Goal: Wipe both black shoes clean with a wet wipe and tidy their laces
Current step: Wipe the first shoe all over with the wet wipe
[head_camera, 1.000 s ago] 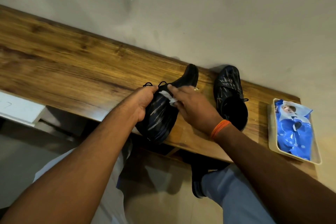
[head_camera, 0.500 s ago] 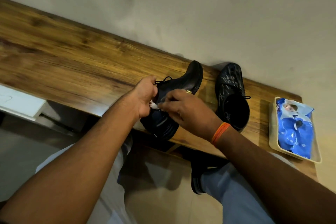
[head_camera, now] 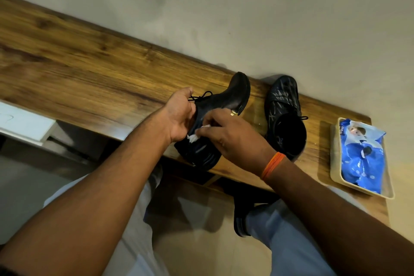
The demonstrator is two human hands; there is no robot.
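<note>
One black shoe [head_camera: 230, 96] lies tipped on its side at the front edge of the wooden shelf [head_camera: 89, 69], its sole turned toward the wall. My left hand [head_camera: 180, 116] grips its lace side, where a black lace loop [head_camera: 201, 95] sticks out. My right hand [head_camera: 233, 139] presses a crumpled white wet wipe [head_camera: 197, 135] against the shoe's upper. The second black shoe [head_camera: 284, 116] stands upright to the right, toe toward the wall, untouched.
A beige tray [head_camera: 335, 163] with a blue wet-wipe pack [head_camera: 360, 154] sits at the shelf's right end. A plain wall runs behind the shelf. A white board [head_camera: 24, 123] juts out at lower left. My legs and a dark sandal [head_camera: 240, 215] are below.
The wipe has moved from the shoe's upper middle toward my left hand, then slightly back. The held shoe has tilted with its toe raised more toward the wall.
</note>
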